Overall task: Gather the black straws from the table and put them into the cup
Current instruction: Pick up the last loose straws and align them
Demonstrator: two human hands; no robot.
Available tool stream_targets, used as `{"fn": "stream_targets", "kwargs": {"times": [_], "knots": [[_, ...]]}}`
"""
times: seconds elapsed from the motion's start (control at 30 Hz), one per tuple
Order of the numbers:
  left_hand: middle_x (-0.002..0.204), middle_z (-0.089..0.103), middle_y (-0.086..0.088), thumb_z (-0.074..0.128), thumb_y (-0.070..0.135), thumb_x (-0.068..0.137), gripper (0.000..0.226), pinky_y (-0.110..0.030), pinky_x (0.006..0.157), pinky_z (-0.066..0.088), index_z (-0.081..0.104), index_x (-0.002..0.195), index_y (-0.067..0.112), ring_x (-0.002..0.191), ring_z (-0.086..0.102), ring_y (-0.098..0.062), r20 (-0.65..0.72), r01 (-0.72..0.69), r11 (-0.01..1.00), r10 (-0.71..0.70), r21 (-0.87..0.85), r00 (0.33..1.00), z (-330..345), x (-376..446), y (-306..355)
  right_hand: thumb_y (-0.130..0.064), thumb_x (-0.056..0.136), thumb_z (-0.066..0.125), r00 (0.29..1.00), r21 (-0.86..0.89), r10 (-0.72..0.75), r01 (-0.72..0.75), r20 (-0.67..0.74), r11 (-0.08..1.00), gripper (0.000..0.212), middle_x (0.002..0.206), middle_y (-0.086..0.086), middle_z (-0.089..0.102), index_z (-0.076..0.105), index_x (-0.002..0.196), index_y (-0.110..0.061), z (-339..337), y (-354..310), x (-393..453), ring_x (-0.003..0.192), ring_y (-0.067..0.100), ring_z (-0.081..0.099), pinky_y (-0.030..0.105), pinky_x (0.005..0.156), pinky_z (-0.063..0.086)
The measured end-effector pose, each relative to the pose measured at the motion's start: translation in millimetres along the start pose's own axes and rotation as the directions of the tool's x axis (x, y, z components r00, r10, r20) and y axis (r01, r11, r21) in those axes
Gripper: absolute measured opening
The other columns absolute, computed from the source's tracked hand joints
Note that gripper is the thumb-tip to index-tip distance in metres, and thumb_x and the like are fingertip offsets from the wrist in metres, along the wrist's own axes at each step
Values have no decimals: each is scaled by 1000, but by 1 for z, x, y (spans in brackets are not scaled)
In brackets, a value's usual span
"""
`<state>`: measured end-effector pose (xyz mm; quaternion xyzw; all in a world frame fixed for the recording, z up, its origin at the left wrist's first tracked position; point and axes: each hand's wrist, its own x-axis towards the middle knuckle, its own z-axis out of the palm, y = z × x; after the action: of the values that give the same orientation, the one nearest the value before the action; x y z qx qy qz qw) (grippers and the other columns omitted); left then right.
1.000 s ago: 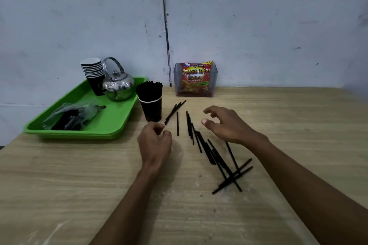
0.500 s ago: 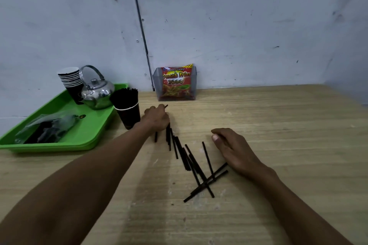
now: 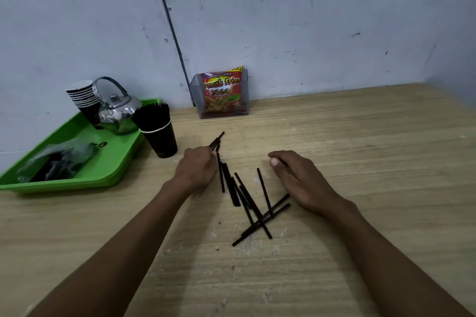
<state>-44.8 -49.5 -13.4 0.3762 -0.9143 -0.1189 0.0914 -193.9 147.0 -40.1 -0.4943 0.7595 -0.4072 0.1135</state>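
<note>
My left hand (image 3: 197, 170) is positioned near the middle of the tabletop (image 3: 360, 162), toward its far edge, with the back of the hand facing the camera. Its fingers are curled closed around a small bunch of black straws (image 3: 215, 142); the ends of that bunch project beyond the fingers toward the far edge. The exact number of straws in the bunch cannot be read.

My right hand (image 3: 300, 180) lies palm down on the tabletop, just to the right of the loose straws (image 3: 247, 198). Its fingers are loosely bent and partly open, with the thumb (image 3: 274, 161) extended toward my left hand. A thin dark line shows beside the thumb, but I cannot tell whether the hand holds a straw. The heel of this hand is at the ends of two crossed straws.

The loose straws lie flat in a scattered group between my two hands, several of them overlapping and crossing at the end nearest me.

The cup (image 3: 160, 136) stands upright on the tabletop to the left of my left hand, close to it but not touching. It is black and already packed with upright straws. The green tray (image 3: 123, 159) sits just beside the cup at the left edge of the tabletop and carries a metal kettle (image 3: 117, 113), a stack of paper cups (image 3: 82, 96) and a plastic bag (image 3: 56, 162). A snack packet (image 3: 222, 94) stands in a clear holder against the wall at the far edge.
</note>
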Motion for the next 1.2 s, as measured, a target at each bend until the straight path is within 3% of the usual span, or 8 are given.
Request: {"fn": "stream_targets", "kwargs": {"times": [0.23,0.33,0.53,0.7,0.83,1.0,1.13,1.2], "knots": [[106,64,-19,32,23,103,33,-43,76,47,56,118,4,97,56,-36,-31,-99,985,96,-139,995,1,-39,26,-44,102,38,1000,50,-5,5,-14,999,44,132,-1,61,54,136,-21,-3,1,-9,121,11,54,37,103,44],[107,65,-15,34,22,103,32,-37,75,45,59,117,6,95,58,-30,-50,-121,971,113,-207,992,2,-50,35,-36,100,45,996,138,24,-37,90,990,38,137,-7,57,54,136,-28,-11,0,-14,125,6,50,29,102,42],[115,64,-8,38,22,103,30,-28,71,39,60,120,10,91,54,-17,-53,-132,942,122,-310,991,0,-58,43,-16,63,71,953,126,44,-86,300,988,53,139,-15,48,68,110,-39,-34,-4,-26,127,5,44,18,89,39],[115,65,-11,40,24,102,30,-27,69,40,59,119,8,86,53,-14,-55,-72,946,57,-318,997,-1,-59,41,-23,60,92,938,77,4,-33,347,997,45,146,-12,43,74,100,-36,-32,-13,-28,132,7,38,33,102,32],[116,63,-14,40,22,102,30,-30,77,44,58,118,5,94,56,-20,-45,-59,951,47,-303,998,1,-59,47,-20,74,83,955,106,-65,36,290,994,18,141,-8,51,79,89,-31,-25,-13,-27,134,8,41,44,111,35],[113,63,-12,39,20,102,28,-32,80,44,58,117,6,103,57,-25,-48,-109,947,99,-303,994,6,-62,55,-18,81,78,980,89,-90,75,177,993,13,129,-5,59,79,88,-29,-9,-9,-16,126,10,50,50,111,35],[106,63,-9,42,23,100,27,-39,82,49,59,118,10,97,58,-23,-30,-123,944,120,-305,992,8,-66,57,-13,84,74,989,34,-110,107,97,994,18,129,-1,59,78,95,-27,1,-8,-5,122,13,53,44,107,41],[105,63,-7,46,27,97,28,-44,83,51,57,119,13,95,59,-23,-3,-113,939,119,-325,993,9,-67,56,-8,86,71,990,22,-129,128,49,991,23,129,2,60,77,101,-24,2,-7,-2,121,15,54,30,103,44]]}}
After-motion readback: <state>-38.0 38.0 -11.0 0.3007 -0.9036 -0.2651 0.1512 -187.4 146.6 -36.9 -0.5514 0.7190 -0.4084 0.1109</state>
